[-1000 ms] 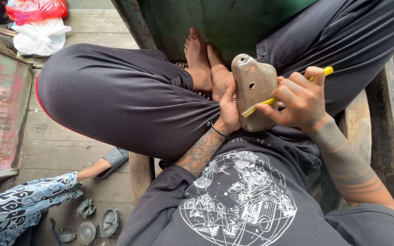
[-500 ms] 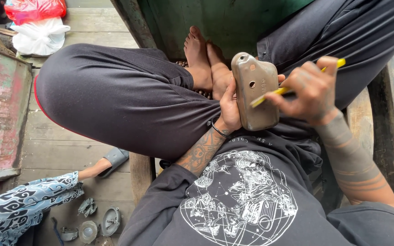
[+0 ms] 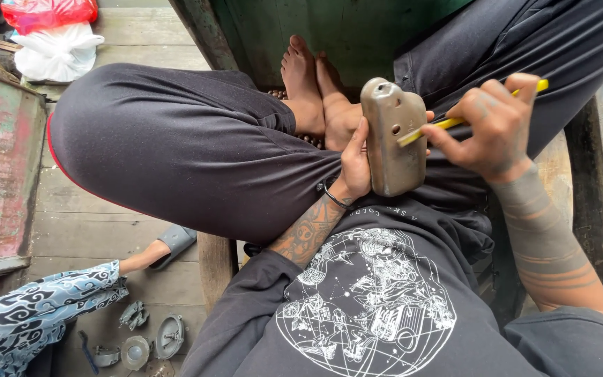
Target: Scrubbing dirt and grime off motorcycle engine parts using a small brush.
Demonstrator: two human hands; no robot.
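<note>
Here, the dull metal casting [image 3: 392, 136] stands upright over the crossed legs, its holed face turned up, probably so the small holes can be reached. The left hand [image 3: 354, 164] clasps its edge from behind, fingers wrapped tight. Just right of that clasp, the right hand [image 3: 493, 129] pinches a yellow tool [image 3: 448, 124], its tip touching the casting's face. Well below-left, small metal parts [image 3: 151, 338] lie on the plank floor [image 3: 92, 223].
</note>
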